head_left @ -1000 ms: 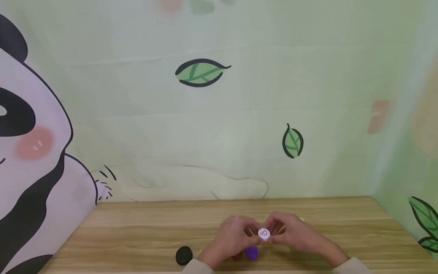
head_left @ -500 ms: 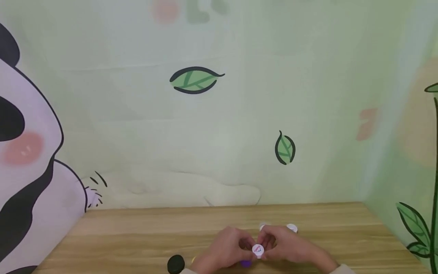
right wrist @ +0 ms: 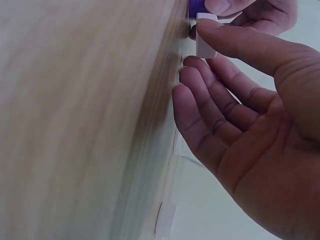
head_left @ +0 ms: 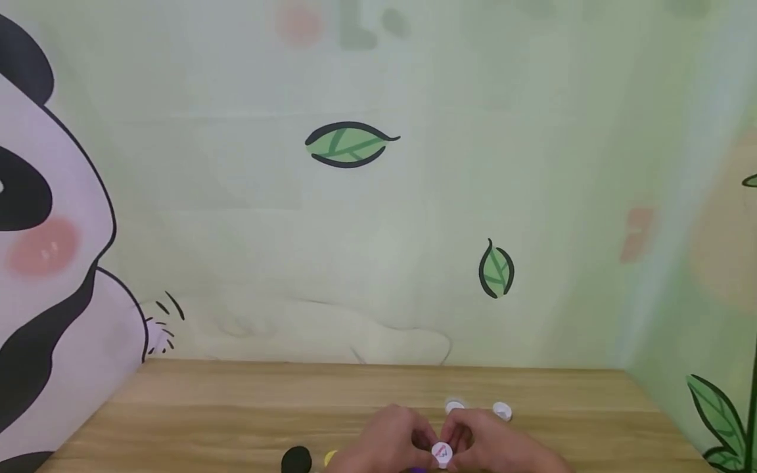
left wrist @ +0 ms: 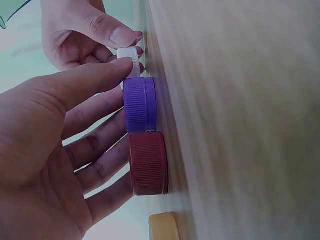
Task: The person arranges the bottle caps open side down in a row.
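Both hands meet on a small white bottle cap [head_left: 441, 453] with a printed top. My left hand [head_left: 390, 441] pinches its left side between thumb and fingers, and my right hand [head_left: 491, 441] pinches the other side. In the left wrist view the white cap is low, close over the table, right beside a purple bottle cap [left wrist: 136, 105]. A ribbed dark red bottle cap [left wrist: 149, 163] follows the purple one in the row, close against it. The left hand's lower fingers extend behind the purple and red caps. In the head view the left hand hides the red cap.
A yellow cap [head_left: 330, 456] and a black cap [head_left: 296, 460] lie left of the hands on the wooden table [head_left: 236, 401]. Behind the right hand are two more white caps, one left [head_left: 454, 405] and one right [head_left: 502, 411]. A printed cloth wall [head_left: 378, 249] stands at the back.
Both hands have brought the white cap nearer the person and down toward the purple cap. Two white caps at the back have come into sight. The head view has shifted slightly.
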The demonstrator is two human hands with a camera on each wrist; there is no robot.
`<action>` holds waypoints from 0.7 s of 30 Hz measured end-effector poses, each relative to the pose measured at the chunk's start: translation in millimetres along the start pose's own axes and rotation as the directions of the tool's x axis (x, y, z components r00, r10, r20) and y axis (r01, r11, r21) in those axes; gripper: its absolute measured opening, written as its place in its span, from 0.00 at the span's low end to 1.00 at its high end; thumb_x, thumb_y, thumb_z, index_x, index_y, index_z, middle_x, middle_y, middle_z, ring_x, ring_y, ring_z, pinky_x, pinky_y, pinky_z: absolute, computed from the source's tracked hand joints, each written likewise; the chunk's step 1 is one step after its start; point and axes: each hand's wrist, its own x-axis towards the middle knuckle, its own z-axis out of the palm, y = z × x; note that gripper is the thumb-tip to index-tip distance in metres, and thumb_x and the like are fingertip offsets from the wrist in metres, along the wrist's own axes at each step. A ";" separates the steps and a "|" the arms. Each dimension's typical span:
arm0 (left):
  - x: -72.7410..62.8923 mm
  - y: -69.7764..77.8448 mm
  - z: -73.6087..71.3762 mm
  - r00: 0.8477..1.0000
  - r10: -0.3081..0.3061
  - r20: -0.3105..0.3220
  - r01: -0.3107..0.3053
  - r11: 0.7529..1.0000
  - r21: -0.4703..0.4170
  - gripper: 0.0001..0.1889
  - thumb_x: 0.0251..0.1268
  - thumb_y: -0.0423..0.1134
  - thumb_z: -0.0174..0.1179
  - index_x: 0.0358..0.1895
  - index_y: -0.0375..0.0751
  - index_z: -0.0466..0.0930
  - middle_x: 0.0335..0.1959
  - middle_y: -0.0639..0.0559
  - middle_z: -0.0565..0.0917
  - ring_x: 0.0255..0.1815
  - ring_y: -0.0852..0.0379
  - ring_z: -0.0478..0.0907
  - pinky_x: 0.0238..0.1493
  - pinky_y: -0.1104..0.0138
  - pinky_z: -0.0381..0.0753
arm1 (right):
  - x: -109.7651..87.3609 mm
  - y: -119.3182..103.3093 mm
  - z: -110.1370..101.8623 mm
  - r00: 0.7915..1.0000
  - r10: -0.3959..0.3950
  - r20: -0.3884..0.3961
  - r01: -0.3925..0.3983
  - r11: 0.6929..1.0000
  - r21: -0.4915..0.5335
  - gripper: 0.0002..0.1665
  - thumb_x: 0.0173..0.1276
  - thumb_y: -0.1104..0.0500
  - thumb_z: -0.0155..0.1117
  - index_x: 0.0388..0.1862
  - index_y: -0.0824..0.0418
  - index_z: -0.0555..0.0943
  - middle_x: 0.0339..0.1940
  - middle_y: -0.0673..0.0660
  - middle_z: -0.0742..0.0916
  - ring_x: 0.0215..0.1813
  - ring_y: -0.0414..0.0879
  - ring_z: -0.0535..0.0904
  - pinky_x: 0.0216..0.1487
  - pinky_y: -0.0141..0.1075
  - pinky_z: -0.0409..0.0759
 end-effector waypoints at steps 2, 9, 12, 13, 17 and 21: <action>-1.8 -1.6 1.2 1.000 0.002 0.009 -0.002 1.000 0.011 0.04 0.59 0.40 0.79 0.36 0.49 0.93 0.27 0.72 0.86 0.33 0.75 0.79 0.38 0.74 0.79 | -0.7 1.1 4.0 1.000 0.006 -0.003 -0.006 1.000 0.006 0.09 0.69 0.64 0.75 0.45 0.59 0.84 0.36 0.52 0.87 0.37 0.42 0.82 0.40 0.32 0.81; 0.4 0.6 0.3 1.000 0.011 0.004 -0.011 0.999 0.034 0.05 0.60 0.42 0.80 0.36 0.50 0.93 0.27 0.72 0.86 0.32 0.75 0.79 0.40 0.74 0.79 | 0.5 1.1 2.1 0.999 -0.032 -0.027 0.030 0.999 -0.044 0.13 0.65 0.67 0.78 0.44 0.60 0.83 0.34 0.50 0.87 0.36 0.39 0.82 0.38 0.31 0.81; -1.8 3.6 1.2 0.998 -0.050 0.025 0.050 0.998 -0.024 0.05 0.58 0.40 0.80 0.34 0.49 0.92 0.27 0.70 0.86 0.31 0.72 0.80 0.38 0.73 0.80 | -0.8 0.5 3.2 1.000 0.002 -0.011 -0.003 1.000 -0.023 0.11 0.67 0.65 0.76 0.44 0.59 0.83 0.34 0.51 0.86 0.36 0.40 0.81 0.38 0.32 0.80; -2.9 4.6 1.8 0.997 -0.077 0.033 0.078 0.996 -0.043 0.05 0.58 0.39 0.79 0.33 0.49 0.92 0.26 0.69 0.86 0.31 0.71 0.80 0.37 0.72 0.80 | -1.5 0.3 3.8 1.000 0.013 -0.006 -0.013 1.000 -0.015 0.10 0.68 0.64 0.76 0.44 0.59 0.83 0.34 0.52 0.86 0.36 0.41 0.81 0.38 0.32 0.80; -4.6 6.3 4.3 0.988 -0.149 0.038 0.151 0.987 -0.057 0.06 0.54 0.35 0.78 0.30 0.52 0.91 0.25 0.68 0.84 0.30 0.69 0.79 0.35 0.69 0.80 | -3.4 -0.6 6.0 0.999 0.045 -0.003 -0.045 0.998 0.036 0.08 0.68 0.63 0.76 0.43 0.61 0.84 0.33 0.54 0.86 0.35 0.44 0.80 0.36 0.33 0.78; -2.7 5.7 1.6 0.993 -0.119 0.022 0.119 0.993 -0.010 0.06 0.54 0.37 0.79 0.32 0.51 0.91 0.25 0.69 0.84 0.30 0.71 0.79 0.35 0.70 0.80 | -1.7 -1.8 5.2 1.000 0.015 -0.016 -0.015 0.999 0.035 0.09 0.67 0.64 0.77 0.42 0.61 0.84 0.32 0.54 0.86 0.34 0.42 0.80 0.36 0.32 0.78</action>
